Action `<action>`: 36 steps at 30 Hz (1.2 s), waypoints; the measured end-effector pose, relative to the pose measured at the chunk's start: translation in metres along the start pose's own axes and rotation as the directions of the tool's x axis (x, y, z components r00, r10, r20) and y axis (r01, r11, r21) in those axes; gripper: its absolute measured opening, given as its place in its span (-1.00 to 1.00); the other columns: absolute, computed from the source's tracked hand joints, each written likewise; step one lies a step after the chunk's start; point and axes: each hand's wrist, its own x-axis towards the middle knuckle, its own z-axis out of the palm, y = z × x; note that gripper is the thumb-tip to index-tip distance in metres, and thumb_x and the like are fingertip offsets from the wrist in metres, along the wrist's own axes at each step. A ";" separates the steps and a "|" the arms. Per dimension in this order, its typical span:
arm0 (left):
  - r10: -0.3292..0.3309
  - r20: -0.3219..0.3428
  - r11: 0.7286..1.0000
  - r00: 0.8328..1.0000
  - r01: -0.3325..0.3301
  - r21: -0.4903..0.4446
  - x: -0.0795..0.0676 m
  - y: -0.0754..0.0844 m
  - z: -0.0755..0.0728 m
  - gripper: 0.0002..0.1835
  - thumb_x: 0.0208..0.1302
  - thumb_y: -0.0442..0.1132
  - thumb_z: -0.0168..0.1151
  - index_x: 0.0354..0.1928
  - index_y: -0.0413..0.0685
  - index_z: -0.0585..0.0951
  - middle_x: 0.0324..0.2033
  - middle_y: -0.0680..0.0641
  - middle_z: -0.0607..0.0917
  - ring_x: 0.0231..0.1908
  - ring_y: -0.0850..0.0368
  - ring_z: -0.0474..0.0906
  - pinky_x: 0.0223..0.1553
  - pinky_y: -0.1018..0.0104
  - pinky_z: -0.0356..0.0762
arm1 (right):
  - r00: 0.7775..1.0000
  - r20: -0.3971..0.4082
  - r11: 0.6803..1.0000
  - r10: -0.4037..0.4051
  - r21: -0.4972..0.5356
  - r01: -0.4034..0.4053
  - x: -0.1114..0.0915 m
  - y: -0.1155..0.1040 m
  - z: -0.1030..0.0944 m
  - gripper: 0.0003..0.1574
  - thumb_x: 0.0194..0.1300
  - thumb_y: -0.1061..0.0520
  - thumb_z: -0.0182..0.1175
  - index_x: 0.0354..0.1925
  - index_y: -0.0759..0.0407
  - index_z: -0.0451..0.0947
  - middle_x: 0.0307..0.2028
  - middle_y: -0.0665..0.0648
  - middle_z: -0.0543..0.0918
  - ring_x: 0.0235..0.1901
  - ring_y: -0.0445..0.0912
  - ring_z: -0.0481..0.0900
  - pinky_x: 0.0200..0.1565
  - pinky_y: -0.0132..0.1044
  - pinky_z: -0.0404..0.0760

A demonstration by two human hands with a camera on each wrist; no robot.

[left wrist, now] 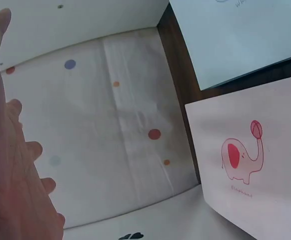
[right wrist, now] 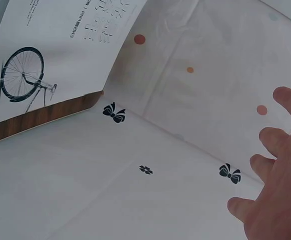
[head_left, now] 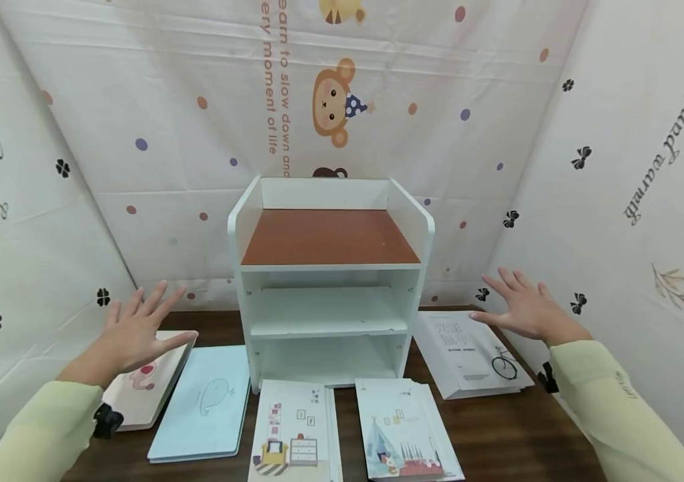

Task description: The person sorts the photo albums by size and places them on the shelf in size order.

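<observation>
My left hand [head_left: 137, 338], fingers spread and holding nothing, hovers over a white notebook with a red elephant drawing [left wrist: 243, 165]. Beside that notebook lies a light blue notebook with a whale outline [head_left: 206, 408]. On the other side, my right hand [head_left: 529, 309] is stretched out above a thick white book with a bicycle picture [head_left: 468, 355], its fingers apart and nothing in them. Between the hands stands a small white shelf [head_left: 330, 331] with a brown top board [head_left: 330, 237]. Two illustrated booklets lie in front of it, one with a furniture drawing [head_left: 290, 428], the other with a tent drawing [head_left: 405, 425].
The dark wooden table [head_left: 498, 448] carries the shelf and all the books. White printed cloth [head_left: 197, 167] hangs behind the shelf and along both sides. Each wrist bears a black strap piece, as at the left cuff [head_left: 107, 420].
</observation>
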 end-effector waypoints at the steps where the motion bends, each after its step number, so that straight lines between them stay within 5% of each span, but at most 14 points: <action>1: 0.002 0.000 1.000 1.000 -0.002 -0.002 0.000 0.001 0.000 0.04 0.09 0.51 -0.05 0.48 0.33 -0.25 0.46 -0.26 -0.18 0.35 -0.53 -0.32 0.15 -0.53 -0.60 | 1.000 0.000 1.000 0.000 0.003 0.000 -0.001 0.000 -0.001 0.23 0.07 -0.65 -0.08 0.48 -0.03 -0.09 0.45 0.37 -0.16 0.41 0.36 -0.23 0.15 0.54 -0.25; 22: 0.025 -0.069 0.998 0.997 -0.029 -0.059 -0.015 0.036 0.003 0.02 0.13 0.46 -0.01 0.48 0.30 -0.24 0.48 -0.15 -0.23 0.39 -0.41 -0.24 0.23 -0.47 -0.45 | 0.997 -0.066 0.998 -0.050 0.031 0.052 -0.017 0.003 0.003 0.15 0.11 -0.57 -0.01 0.45 0.02 0.03 0.46 0.32 -0.10 0.42 0.32 -0.20 0.22 0.47 -0.19; 28: 0.081 -0.194 0.993 0.978 -0.095 -0.065 -0.022 0.047 0.009 -0.02 0.16 0.34 0.10 0.49 0.22 -0.13 0.46 -0.20 -0.02 0.36 -0.41 -0.04 0.13 -0.48 -0.05 | 0.989 -0.129 0.993 -0.076 0.078 0.086 -0.022 0.002 0.006 0.08 0.13 -0.50 0.07 0.43 -0.01 0.08 0.46 0.28 -0.05 0.43 0.28 -0.16 0.23 0.42 -0.02; 36: 0.137 -0.286 0.981 0.948 -0.171 -0.095 -0.031 0.058 0.020 -0.03 0.08 0.26 0.25 0.47 0.23 0.02 0.45 -0.12 0.08 0.36 -0.31 0.04 0.17 -0.35 0.09 | 0.984 -0.153 0.989 -0.089 0.105 0.106 -0.030 0.001 0.015 0.03 0.16 -0.46 0.08 0.41 0.02 0.14 0.46 0.25 -0.02 0.39 0.30 -0.03 0.20 0.39 0.08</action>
